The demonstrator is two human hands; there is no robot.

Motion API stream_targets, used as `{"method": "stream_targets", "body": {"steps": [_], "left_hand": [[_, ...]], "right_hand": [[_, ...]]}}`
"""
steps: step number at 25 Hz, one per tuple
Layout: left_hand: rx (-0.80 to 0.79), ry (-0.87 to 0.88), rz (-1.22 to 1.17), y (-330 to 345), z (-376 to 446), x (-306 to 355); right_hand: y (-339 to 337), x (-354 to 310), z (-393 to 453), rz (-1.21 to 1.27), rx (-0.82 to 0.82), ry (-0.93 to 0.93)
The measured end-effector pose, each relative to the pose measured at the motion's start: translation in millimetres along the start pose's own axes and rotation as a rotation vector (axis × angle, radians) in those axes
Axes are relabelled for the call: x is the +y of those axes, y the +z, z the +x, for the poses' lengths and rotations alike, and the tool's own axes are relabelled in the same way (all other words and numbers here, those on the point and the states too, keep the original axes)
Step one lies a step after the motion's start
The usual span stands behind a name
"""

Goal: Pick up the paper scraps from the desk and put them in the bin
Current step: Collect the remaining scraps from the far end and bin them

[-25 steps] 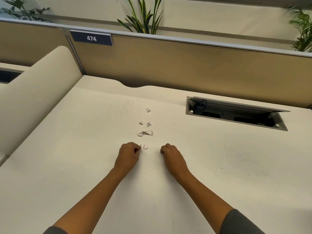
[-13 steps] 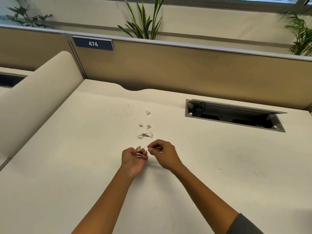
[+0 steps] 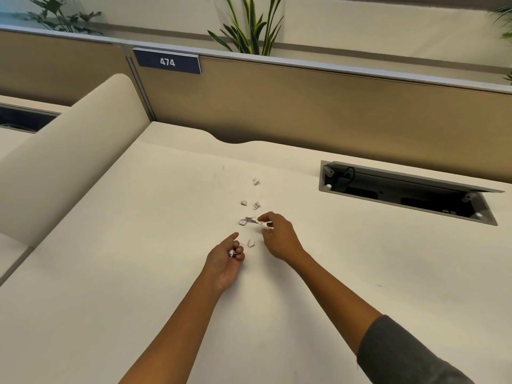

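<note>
Scraps at risk of slipping off the desk

Left hand clenched collected scraps; right hand, fingers relaxed, reached the crumpled scrap. A loose cupped grip could spill them.

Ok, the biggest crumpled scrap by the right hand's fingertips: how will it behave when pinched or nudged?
The biggest crumpled scrap looks like thin creased paper, so it is probably very light and would likely skid across the smooth desk if nudged. Its folds should give the right hand edges to pinch, though it may squash. It seems unlikely to roll.
</note>
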State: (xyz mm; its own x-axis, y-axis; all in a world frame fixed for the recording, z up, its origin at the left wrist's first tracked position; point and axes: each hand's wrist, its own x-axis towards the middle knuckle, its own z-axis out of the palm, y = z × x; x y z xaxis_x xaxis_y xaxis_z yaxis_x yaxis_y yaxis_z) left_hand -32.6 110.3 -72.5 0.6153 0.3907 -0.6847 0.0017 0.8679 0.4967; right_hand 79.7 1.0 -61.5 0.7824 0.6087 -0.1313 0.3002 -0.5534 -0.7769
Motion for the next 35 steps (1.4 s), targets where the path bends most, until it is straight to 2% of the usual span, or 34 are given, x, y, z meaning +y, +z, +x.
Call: {"method": "stream_targets", "body": {"steps": [6, 9, 12, 15, 19, 22, 25, 29, 35], "left_hand": [[0.043, 0.018, -0.061, -8.3, 0.2, 8.1], [0.065, 0.025, -0.054, -10.4, -1.1, 8.7], [0.079, 0.027, -0.041, -14.0, -2.2, 10.3], [0.080, 0.026, -0.045, -13.8, -3.6, 9.1], [0.102, 0.027, 0.002, -8.9, -6.3, 2.8], [0.100, 0.018, 0.028, -7.1, -8.9, 0.8], [0.090, 0.015, 0.047, -7.5, -10.4, 0.3], [0.012, -0.010, 0.027, -2.7, -11.2, -7.2], [-0.041, -0.042, -0.026, 5.7, -11.1, -16.5]], "right_hand": [[19.9, 4.4, 28.6, -0.275, -0.323, -0.209], [23.9, 11.6, 26.1, -0.445, -0.410, -0.285], [23.2, 18.4, 11.4, -0.487, -0.385, -0.394], [20.7, 24.4, -6.3, -0.516, -0.268, -0.479], [16.1, 27.3, -22.7, -0.614, -0.253, -0.480], [13.9, 22.3, -31.0, -0.480, -0.216, -0.334], [4.6, 8.9, -38.3, -0.098, -0.125, -0.090], [1.0, -31.2, -50.1, 0.219, -0.143, -0.059], [7.5, -51.0, -52.6, 0.107, -0.190, -0.005]]}}
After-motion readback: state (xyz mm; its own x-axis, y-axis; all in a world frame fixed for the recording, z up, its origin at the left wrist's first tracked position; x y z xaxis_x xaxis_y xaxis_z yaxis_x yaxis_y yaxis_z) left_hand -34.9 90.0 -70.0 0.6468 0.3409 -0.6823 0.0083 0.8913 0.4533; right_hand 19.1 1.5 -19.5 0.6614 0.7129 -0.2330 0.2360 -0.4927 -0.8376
